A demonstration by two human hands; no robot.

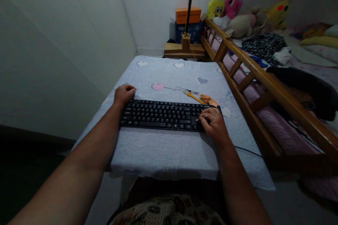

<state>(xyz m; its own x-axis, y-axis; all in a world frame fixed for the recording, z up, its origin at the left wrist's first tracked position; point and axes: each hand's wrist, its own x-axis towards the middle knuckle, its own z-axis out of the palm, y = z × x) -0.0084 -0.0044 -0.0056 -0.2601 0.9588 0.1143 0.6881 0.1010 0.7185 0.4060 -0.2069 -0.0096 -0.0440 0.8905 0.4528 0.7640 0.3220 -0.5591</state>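
A black keyboard point(158, 114) lies flat across the cloth-covered table. At its upper left corner rests my left hand point(124, 95), fingers curled in and closed; whatever they may hold is hidden. My right hand point(214, 123) is over the number pad, closed in a pinch on a small thin white thing that looks like a cotton swab point(206, 116). Its tip points down-left at the keys. Behind the keyboard's right half lie a brush with a yellow handle point(195, 97), a thin metal tool with a bent wire shaft point(182, 88) and a folded orange cloth point(208, 100).
The table point(169, 151) wears a pale cloth with heart prints. A black cable point(248, 150) runs off to the right. Along that side stands a wooden bed rail point(253, 74), with plush toys and clothes behind it. A wooden stand point(185, 50) and boxes point(188, 15) are at the back.
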